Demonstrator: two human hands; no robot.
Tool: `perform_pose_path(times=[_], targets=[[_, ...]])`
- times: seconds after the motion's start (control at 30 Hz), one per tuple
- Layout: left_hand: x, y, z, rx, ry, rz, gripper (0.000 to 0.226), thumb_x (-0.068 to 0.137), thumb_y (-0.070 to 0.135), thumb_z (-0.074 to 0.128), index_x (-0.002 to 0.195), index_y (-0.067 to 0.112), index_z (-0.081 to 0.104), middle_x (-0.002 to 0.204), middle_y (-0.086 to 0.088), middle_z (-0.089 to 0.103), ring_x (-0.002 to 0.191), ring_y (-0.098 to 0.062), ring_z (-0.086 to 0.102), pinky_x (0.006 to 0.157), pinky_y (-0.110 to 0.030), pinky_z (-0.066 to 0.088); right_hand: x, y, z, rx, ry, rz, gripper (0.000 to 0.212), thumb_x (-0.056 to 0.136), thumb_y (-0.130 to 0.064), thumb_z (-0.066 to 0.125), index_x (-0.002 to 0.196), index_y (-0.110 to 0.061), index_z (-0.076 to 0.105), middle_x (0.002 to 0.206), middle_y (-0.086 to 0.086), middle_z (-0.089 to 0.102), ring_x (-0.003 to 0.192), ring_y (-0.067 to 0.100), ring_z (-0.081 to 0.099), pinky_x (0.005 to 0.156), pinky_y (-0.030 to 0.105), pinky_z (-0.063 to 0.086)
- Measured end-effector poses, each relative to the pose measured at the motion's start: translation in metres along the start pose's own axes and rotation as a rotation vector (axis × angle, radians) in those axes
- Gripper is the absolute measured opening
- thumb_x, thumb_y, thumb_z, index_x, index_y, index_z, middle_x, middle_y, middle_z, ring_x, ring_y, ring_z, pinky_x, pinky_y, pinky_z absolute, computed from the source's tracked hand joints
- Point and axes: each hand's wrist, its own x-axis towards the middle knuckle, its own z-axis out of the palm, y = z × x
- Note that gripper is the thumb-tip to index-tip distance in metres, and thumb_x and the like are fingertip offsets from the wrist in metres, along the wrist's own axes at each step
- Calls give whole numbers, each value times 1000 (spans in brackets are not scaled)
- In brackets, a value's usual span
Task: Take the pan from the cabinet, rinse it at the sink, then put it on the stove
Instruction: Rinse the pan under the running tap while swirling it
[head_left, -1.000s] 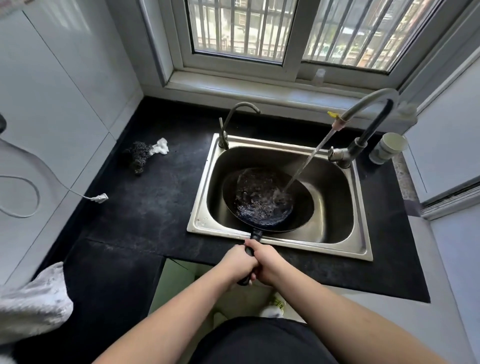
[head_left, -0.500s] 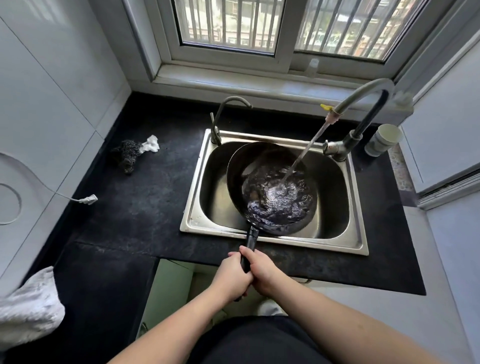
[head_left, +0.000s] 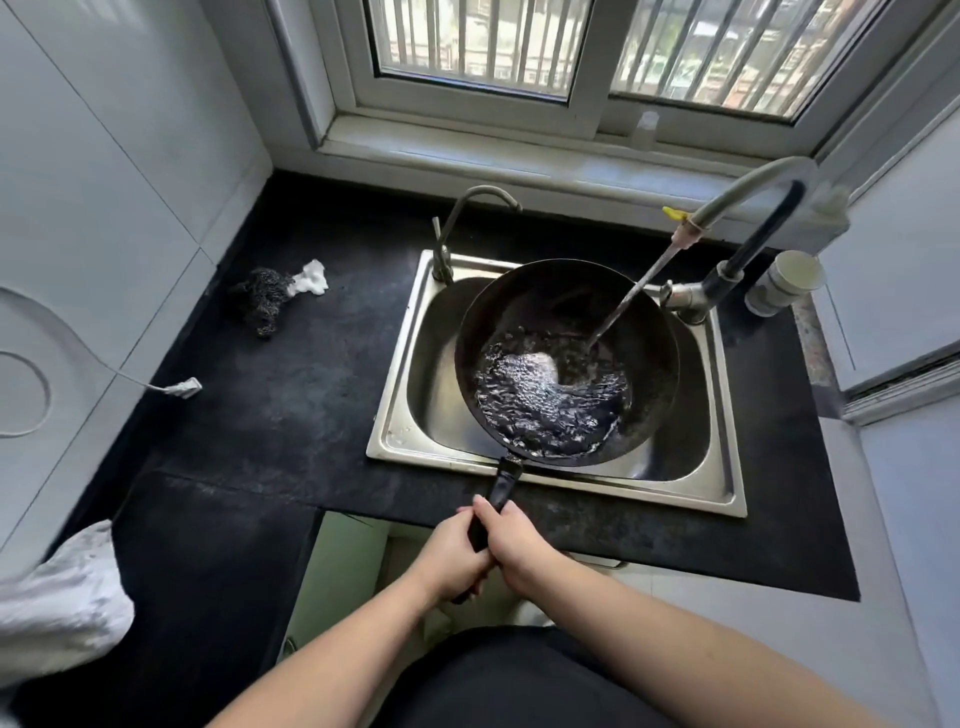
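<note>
I hold the pan over the sink by its handle, left hand and right hand both with fingers curled tight round it, while the faucet stream lands in the bowl. To rinse well, I judge I should swirl the pooled water slowly, keep the rim inside the basin, then tip it away from the desk.

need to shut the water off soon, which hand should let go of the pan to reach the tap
Right, probably. The running tap stands at the sink's right rear corner, on the right hand's side. The left hand also grips the pan handle, so it could keep holding.
</note>
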Motion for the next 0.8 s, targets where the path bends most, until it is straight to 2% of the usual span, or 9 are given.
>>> perform_pose_path(times=[0.1, 0.17, 0.27, 0.33, 0.4, 0.53, 0.63, 0.8], targets=[[-1, 3, -2, -29, -45, -20, 12, 86, 5, 55, 95, 11, 50, 52, -7, 52, 29, -13, 46, 30, -18, 35, 22, 18, 1, -55, 43, 8, 69, 60, -66, 57, 100, -10, 63, 96, 6, 74, 91, 24, 71, 93, 44, 53], [-1, 5, -4, -42, -73, -28, 12, 86, 4, 54, 95, 11, 49, 50, -5, 50, 29, -14, 45, 30, -17, 33, 26, 19, 2, -58, 46, 5, 73, 56, -70, 54, 98, -11, 62, 97, 7, 73, 92, 24, 70, 93, 44, 53], [1, 11, -11, -54, -79, -51, 13, 86, 4, 53, 98, 8, 50, 49, -5, 49, 29, -15, 45, 30, -17, 33, 4, -6, 6, -48, 66, 16, 61, 71, -61, 56, 99, -6, 60, 99, 14, 71, 92, 29, 68, 86, 42, 55], [2, 17, -15, -50, -79, -70, 16, 86, 2, 49, 100, 10, 50, 47, -4, 49, 28, -12, 44, 30, -15, 31, -2, -16, 8, -16, 63, 23, 48, 86, -46, 55, 103, -2, 60, 101, 21, 69, 87, 32, 67, 67, 36, 53], [1, 21, -16, -37, -85, -78, 18, 86, 1, 47, 99, 12, 50, 47, -4, 49, 27, -11, 43, 30, -14, 30, -2, -19, 7, 12, 58, 36, 44, 90, -40, 53, 107, 1, 61, 102, 24, 69, 76, 31, 64, 52, 29, 44], [2, 21, -12, -32, -82, -81, 20, 84, 5, 49, 103, 12, 51, 49, -5, 52, 30, -14, 45, 31, -17, 33, -7, -19, 5, 82, 41, 43, 43, 93, -36, 52, 108, 3, 63, 99, 21, 72, 75, 32, 67, 49, 26, 46], [0, 26, -11, -20, -83, -91, 17, 86, 6, 49, 102, 13, 50, 46, -3, 52, 29, -12, 45, 31, -16, 32, -15, -24, 0, 123, 5, 50, 39, 97, -30, 49, 106, 5, 65, 89, 19, 70, 52, 24, 62, 36, 19, 39], [1, 39, -14, -5, -97, -107, 5, 88, 8, 48, 93, 9, 50, 43, -2, 50, 27, -10, 42, 34, -17, 32, -19, -35, 0, 141, 11, 76, 39, 98, -29, 49, 103, 7, 63, 80, 21, 66, 30, 22, 53, 34, 20, 37]])
